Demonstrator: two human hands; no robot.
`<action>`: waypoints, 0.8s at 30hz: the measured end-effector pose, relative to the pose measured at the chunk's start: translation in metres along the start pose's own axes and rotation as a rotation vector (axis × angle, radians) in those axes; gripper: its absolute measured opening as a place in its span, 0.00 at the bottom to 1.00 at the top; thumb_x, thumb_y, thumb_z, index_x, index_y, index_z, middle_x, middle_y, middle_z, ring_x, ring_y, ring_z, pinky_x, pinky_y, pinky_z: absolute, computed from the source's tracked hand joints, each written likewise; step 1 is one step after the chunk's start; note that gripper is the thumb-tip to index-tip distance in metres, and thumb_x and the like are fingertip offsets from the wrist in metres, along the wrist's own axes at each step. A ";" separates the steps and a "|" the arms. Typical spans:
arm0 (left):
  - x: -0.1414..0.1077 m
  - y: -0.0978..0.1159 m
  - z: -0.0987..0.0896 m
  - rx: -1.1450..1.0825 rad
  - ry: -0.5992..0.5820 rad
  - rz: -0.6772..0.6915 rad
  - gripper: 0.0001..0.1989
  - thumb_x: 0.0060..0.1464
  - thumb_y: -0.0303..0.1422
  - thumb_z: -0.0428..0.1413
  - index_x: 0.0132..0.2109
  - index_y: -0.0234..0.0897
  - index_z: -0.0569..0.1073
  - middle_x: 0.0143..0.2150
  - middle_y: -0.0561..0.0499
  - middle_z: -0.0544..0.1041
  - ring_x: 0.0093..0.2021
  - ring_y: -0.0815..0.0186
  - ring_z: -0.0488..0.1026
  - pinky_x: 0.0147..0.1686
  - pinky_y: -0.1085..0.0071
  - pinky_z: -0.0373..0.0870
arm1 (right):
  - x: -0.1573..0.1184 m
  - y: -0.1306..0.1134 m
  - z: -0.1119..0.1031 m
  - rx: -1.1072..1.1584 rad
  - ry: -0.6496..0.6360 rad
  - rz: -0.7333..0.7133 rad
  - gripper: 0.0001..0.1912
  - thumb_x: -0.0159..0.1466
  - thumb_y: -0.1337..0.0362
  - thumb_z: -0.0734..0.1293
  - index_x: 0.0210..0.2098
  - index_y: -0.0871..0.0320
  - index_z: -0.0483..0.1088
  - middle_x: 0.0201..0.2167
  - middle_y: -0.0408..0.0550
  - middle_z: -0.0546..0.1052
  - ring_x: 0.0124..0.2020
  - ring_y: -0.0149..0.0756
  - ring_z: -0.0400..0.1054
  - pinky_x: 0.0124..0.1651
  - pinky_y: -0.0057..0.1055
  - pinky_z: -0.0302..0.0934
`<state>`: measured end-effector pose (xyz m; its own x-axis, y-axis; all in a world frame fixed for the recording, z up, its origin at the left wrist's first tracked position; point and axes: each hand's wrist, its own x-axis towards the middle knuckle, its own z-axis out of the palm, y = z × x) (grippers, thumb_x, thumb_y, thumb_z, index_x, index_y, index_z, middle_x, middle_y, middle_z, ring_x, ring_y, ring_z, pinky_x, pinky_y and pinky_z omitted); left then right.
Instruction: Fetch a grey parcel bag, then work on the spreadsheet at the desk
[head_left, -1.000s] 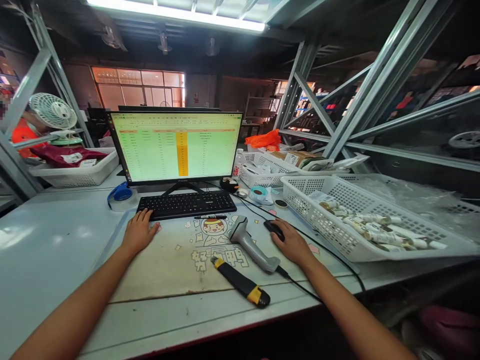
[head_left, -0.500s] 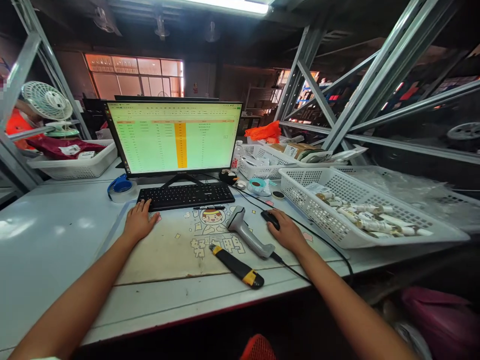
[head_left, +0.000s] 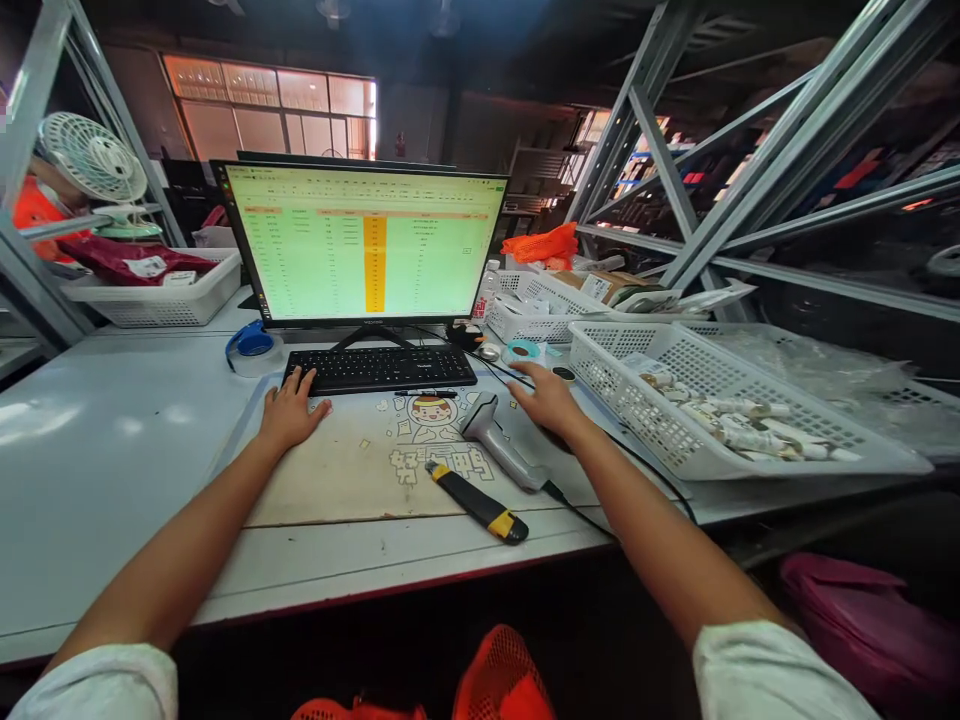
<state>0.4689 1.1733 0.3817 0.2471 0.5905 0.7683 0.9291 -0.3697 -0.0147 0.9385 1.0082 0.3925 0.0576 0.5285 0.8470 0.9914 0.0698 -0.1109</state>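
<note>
My left hand (head_left: pixel 291 412) rests with spread fingers at the left end of the black keyboard (head_left: pixel 382 372), fingertips on its keys. My right hand (head_left: pixel 547 400) is stretched out above the mat, thumb and fingers apart, with nothing in it. The computer mouse is mostly hidden beneath that hand. A grey barcode scanner (head_left: pixel 501 445) lies on the desk mat (head_left: pixel 322 480) to the left of my right hand. Nearer the desk edge is a black and yellow utility knife (head_left: pixel 478 503). The monitor (head_left: pixel 315 270) behind the keyboard displays a spreadsheet with an orange column.
To the right stands a white basket (head_left: pixel 679 450) holding several small bottles. Behind it are another white basket (head_left: pixel 536 325) and plastic bags. A blue tape roll (head_left: pixel 253 342) sits left of the keyboard; a pen (head_left: pixel 426 393) lies below it. Metal shelf posts flank the desk.
My right hand has come off the mouse and reaches forward and left, fingers extended. My left hand stays at the keyboard with its fingers more spread. The view has tilted down.
</note>
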 end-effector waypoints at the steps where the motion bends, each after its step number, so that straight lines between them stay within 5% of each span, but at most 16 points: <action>1: 0.000 0.000 0.000 0.002 0.006 0.006 0.39 0.69 0.52 0.47 0.78 0.39 0.51 0.79 0.37 0.48 0.76 0.48 0.54 0.71 0.43 0.53 | 0.015 -0.014 0.003 -0.007 -0.056 -0.019 0.24 0.70 0.60 0.62 0.62 0.63 0.70 0.62 0.58 0.74 0.64 0.48 0.68 0.69 0.44 0.60; 9: 0.000 -0.001 -0.002 0.052 0.016 0.051 0.38 0.69 0.52 0.48 0.78 0.43 0.51 0.79 0.37 0.49 0.73 0.46 0.59 0.68 0.44 0.57 | 0.085 -0.086 0.047 -0.112 -0.371 -0.057 0.21 0.68 0.63 0.67 0.59 0.63 0.75 0.57 0.59 0.77 0.58 0.49 0.71 0.63 0.40 0.64; 14: 0.001 -0.001 -0.003 0.050 0.020 0.071 0.38 0.69 0.52 0.48 0.78 0.43 0.51 0.79 0.37 0.50 0.75 0.49 0.57 0.68 0.47 0.57 | 0.091 -0.106 0.057 -0.163 -0.445 -0.071 0.21 0.69 0.61 0.67 0.60 0.60 0.75 0.60 0.59 0.73 0.63 0.50 0.67 0.65 0.47 0.62; 20: 0.001 -0.002 -0.001 0.024 0.004 0.043 0.39 0.69 0.54 0.48 0.78 0.44 0.50 0.79 0.36 0.48 0.74 0.48 0.58 0.68 0.47 0.57 | 0.089 -0.119 0.064 -0.193 -0.471 -0.073 0.23 0.68 0.61 0.67 0.61 0.55 0.76 0.72 0.58 0.62 0.74 0.59 0.51 0.72 0.55 0.52; 24: 0.001 -0.002 0.001 0.026 -0.009 0.018 0.39 0.69 0.54 0.47 0.78 0.44 0.49 0.79 0.36 0.48 0.74 0.46 0.59 0.69 0.44 0.56 | 0.087 -0.123 0.065 -0.178 -0.447 -0.080 0.21 0.65 0.61 0.69 0.57 0.54 0.79 0.72 0.56 0.63 0.74 0.62 0.52 0.72 0.58 0.51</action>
<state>0.4678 1.1752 0.3821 0.2663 0.5907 0.7617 0.9314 -0.3613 -0.0455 0.8141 1.1005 0.4467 -0.0375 0.8418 0.5385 0.9976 0.0002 0.0692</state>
